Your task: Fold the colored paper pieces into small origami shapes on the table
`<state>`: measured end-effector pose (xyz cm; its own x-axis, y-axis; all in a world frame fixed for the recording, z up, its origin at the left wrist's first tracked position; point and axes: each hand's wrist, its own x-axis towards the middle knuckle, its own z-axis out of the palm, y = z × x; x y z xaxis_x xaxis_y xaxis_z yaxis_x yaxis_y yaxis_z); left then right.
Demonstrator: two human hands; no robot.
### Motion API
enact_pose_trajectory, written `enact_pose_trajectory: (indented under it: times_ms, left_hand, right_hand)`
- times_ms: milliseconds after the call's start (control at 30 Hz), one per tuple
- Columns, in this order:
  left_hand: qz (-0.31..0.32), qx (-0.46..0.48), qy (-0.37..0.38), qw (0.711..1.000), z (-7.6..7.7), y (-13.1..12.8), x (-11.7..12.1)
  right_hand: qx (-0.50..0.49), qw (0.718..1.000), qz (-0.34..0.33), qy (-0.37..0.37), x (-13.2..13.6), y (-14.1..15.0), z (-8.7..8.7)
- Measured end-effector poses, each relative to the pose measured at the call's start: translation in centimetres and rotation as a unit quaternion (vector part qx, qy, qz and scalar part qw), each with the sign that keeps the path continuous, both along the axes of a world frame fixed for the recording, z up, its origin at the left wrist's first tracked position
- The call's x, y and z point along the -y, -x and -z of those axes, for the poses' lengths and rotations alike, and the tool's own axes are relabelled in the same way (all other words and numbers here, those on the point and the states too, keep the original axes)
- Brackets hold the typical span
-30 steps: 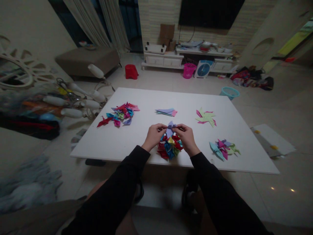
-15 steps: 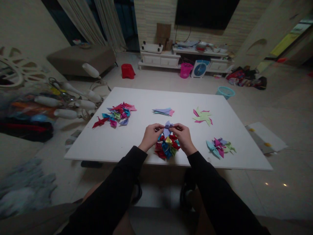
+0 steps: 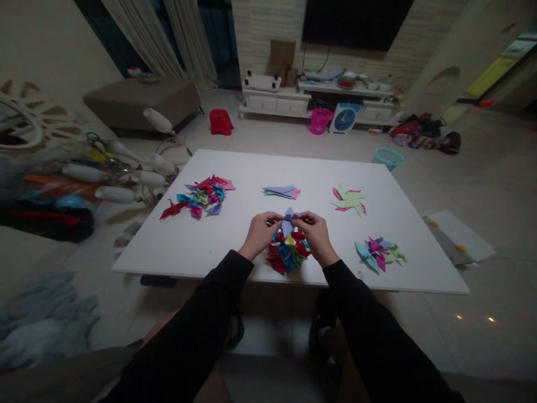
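Observation:
Between my hands is a small purple folded paper piece (image 3: 288, 224), pinched at both sides. My left hand (image 3: 260, 234) grips its left edge with thumb and fingers. On the other side my right hand (image 3: 315, 234) pinches the right edge. Just below and partly behind the piece lies a pile of folded paper shapes (image 3: 288, 256) in red, blue, yellow and green, some of it hidden by my hands. Beyond my fingers rests a flat stack of purple, blue and pink folded paper (image 3: 280, 191).
On the white table (image 3: 218, 240), a heap of origami cranes (image 3: 203, 196) lies left. A green and pink pinwheel-like paper shape (image 3: 349, 200) sits right, with several paper cranes (image 3: 378, 253) nearer me. A blue basket (image 3: 388, 158) stands past the far right corner.
The whole view has shifted very slightly. Both hands keep the same pinch on the purple paper, with no clear movement.

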<state>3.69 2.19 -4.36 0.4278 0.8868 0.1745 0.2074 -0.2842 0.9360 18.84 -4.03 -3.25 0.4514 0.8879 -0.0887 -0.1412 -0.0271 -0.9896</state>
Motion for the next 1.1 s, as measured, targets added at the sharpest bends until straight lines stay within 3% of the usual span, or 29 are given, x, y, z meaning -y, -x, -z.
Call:
enact_pose_trajectory:
  times_ms: [1100]
  left_hand:
    - [0.005,-0.003,0.001,1.000,0.03,0.06,0.02]
  right_hand:
    - [0.017,1.000,-0.006,-0.006,0.04,-0.22,0.12]
